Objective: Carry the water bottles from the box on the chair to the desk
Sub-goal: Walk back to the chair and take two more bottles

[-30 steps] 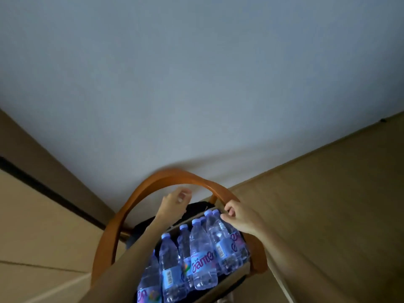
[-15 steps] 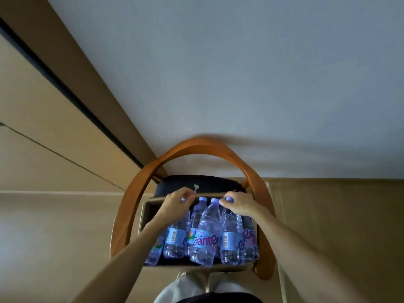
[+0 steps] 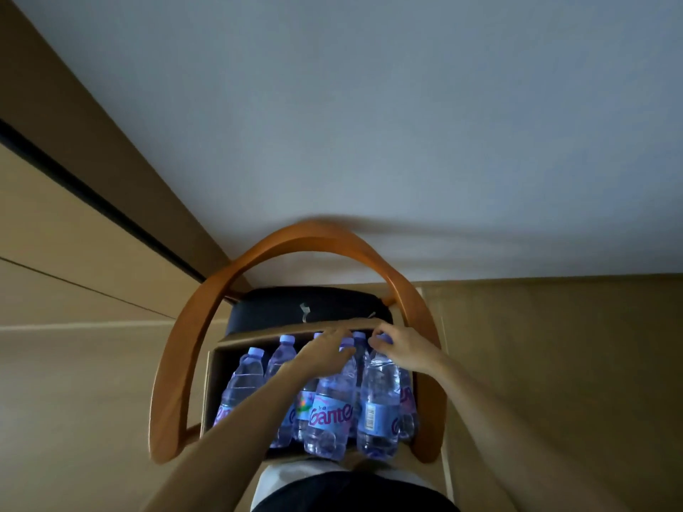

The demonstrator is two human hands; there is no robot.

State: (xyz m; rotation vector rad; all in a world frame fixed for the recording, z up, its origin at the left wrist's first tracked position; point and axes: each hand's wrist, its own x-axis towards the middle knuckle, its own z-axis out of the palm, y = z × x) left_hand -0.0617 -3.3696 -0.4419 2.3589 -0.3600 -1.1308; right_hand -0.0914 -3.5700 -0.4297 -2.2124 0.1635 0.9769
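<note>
An open cardboard box (image 3: pixel 210 386) sits on the black seat (image 3: pixel 332 303) of a chair with a curved orange wooden back (image 3: pixel 258 253). Several clear water bottles with pale blue caps stand in the box. My left hand (image 3: pixel 323 351) reaches across the caps and pinches the top of the middle bottle (image 3: pixel 329 419), the one with a pink and blue label. My right hand (image 3: pixel 404 351) curls its fingers round the cap of the right front bottle (image 3: pixel 379 408). More bottles (image 3: pixel 244 378) stand untouched at the left. The desk is out of view.
A pale wall (image 3: pixel 369 123) rises right behind the chair. Beige panels with a dark strip (image 3: pixel 92 194) run along the left. Beige floor (image 3: pixel 554 364) lies to the right of the chair. My legs (image 3: pixel 351 489) stand against the box's near edge.
The view has tilted down onto the box. My left hand has shifted right from the left bottles to the middle bottle's cap. My right hand stays on the right bottle's cap.
</note>
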